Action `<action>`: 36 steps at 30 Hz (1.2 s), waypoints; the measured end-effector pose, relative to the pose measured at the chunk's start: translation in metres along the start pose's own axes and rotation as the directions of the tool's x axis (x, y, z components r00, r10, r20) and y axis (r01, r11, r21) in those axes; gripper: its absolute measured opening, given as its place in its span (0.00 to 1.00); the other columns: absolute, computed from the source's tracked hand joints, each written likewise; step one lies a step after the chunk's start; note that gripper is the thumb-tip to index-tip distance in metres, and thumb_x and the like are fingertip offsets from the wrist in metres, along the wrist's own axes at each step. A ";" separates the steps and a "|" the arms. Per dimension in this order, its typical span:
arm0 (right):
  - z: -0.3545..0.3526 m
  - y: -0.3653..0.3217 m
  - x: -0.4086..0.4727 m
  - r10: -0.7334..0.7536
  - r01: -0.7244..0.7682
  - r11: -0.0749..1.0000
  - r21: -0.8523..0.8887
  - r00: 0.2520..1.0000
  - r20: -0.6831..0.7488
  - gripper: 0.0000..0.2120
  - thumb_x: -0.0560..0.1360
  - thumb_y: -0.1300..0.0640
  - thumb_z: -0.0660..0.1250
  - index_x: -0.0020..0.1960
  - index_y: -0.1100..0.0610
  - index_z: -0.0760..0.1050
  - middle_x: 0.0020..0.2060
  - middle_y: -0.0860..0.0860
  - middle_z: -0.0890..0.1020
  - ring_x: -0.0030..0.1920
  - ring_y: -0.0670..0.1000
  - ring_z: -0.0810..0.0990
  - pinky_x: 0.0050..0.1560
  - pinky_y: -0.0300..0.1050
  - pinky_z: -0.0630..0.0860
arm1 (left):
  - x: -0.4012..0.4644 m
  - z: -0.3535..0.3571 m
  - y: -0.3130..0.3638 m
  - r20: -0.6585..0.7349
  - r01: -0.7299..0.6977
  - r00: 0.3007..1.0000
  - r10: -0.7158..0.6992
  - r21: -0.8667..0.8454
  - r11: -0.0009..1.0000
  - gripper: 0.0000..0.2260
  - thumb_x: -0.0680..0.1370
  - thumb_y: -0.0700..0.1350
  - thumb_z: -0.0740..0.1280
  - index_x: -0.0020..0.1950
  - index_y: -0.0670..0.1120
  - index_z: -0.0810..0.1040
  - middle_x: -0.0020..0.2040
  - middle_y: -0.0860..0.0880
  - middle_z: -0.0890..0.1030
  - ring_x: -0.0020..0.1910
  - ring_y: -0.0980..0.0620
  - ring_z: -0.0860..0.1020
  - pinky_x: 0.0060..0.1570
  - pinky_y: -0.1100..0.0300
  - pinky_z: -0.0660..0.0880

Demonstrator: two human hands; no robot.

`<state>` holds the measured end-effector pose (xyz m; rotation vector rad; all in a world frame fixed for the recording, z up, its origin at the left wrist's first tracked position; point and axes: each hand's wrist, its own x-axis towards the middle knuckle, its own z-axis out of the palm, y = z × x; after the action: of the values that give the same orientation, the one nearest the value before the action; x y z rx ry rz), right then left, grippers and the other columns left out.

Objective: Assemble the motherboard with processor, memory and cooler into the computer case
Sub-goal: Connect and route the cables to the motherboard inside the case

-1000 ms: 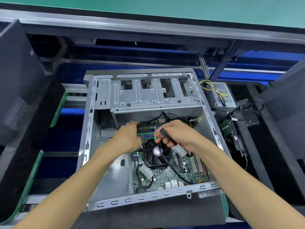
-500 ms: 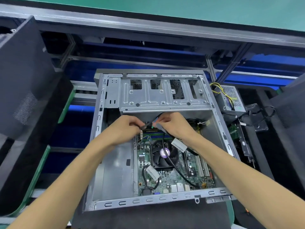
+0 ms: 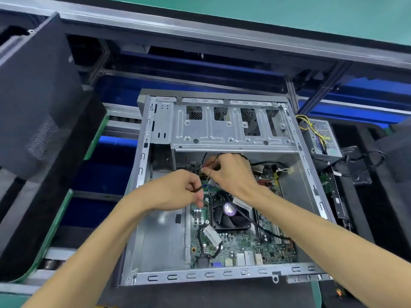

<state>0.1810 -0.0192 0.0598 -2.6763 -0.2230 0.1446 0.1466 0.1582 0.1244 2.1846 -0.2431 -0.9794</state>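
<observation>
Centre of frame: an open computer case [image 3: 222,134] lies on its side, with the motherboard [image 3: 242,245] seated in its lower right part.
Cooler: the black fan cooler [image 3: 229,211] sits on the board at mid-frame, just below both hands.
Left hand: the left hand [image 3: 173,192] has its fingers curled and pinches a thin black cable [image 3: 196,189] beside the board's upper left edge.
Right hand: the right hand [image 3: 231,172], fingers curled, pinches the end of a thin dark wire [image 3: 213,162] above the board's upper edge, under the drive cage [image 3: 231,130].
Memory: mostly hidden behind the hands; its seating cannot be told.
Step in hand: likely routing or plugging a small case lead into a header.
Handling: the leads look light and limp, best pinched at the plug, not the wire; the board appears stiff but fragile, so pressure belongs on connectors only.
Right of frame: a power supply [image 3: 320,138] with yellow wires rests outside the case.
</observation>
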 end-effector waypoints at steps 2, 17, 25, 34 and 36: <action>-0.003 0.002 0.008 0.011 -0.009 0.999 -0.031 0.997 0.076 0.08 0.77 0.43 0.69 0.51 0.45 0.83 0.38 0.41 0.85 0.42 0.45 0.81 0.40 0.40 0.69 | -0.003 0.001 0.001 0.022 -0.027 0.999 0.027 -0.005 1.000 0.09 0.78 0.33 0.61 0.49 0.45 0.78 0.48 0.49 0.86 0.53 0.52 0.81 0.55 0.58 0.75; 0.022 0.009 0.053 0.036 -0.102 0.986 0.129 0.899 0.437 0.14 0.77 0.43 0.70 0.53 0.53 0.82 0.53 0.52 0.85 0.53 0.54 0.81 0.58 0.48 0.76 | 0.005 0.032 -0.010 -0.066 0.049 0.997 -0.028 0.344 0.938 0.18 0.76 0.37 0.59 0.65 0.50 0.67 0.57 0.47 0.77 0.58 0.43 0.71 0.57 0.49 0.74; 0.035 0.019 0.052 0.013 -0.068 0.986 0.154 0.942 0.334 0.12 0.76 0.42 0.71 0.53 0.49 0.78 0.49 0.47 0.83 0.51 0.51 0.81 0.45 0.39 0.72 | 0.005 0.036 -0.015 -0.052 0.055 0.998 -0.039 0.360 0.931 0.16 0.77 0.37 0.60 0.63 0.48 0.66 0.55 0.48 0.78 0.57 0.43 0.70 0.57 0.46 0.74; 0.029 0.020 0.048 -0.056 -0.009 0.978 0.209 0.950 0.306 0.13 0.78 0.45 0.70 0.56 0.52 0.82 0.42 0.40 0.82 0.38 0.34 0.77 0.37 0.25 0.68 | 0.007 0.038 -0.017 -0.061 0.029 0.998 -0.008 0.356 0.934 0.15 0.77 0.36 0.59 0.61 0.48 0.66 0.54 0.48 0.78 0.56 0.44 0.71 0.55 0.48 0.74; 0.029 0.019 0.047 -0.073 0.001 0.972 0.234 0.951 0.301 0.13 0.77 0.47 0.71 0.57 0.53 0.82 0.46 0.45 0.84 0.42 0.40 0.80 0.38 0.25 0.69 | 0.007 0.038 -0.017 -0.059 0.031 0.998 -0.011 0.358 0.933 0.15 0.77 0.36 0.59 0.61 0.48 0.66 0.53 0.48 0.78 0.56 0.44 0.71 0.55 0.48 0.74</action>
<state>0.2255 -0.0150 0.0225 -2.4050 -0.3322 0.5447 0.1229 0.1474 0.0913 2.5468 -0.4003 -0.9411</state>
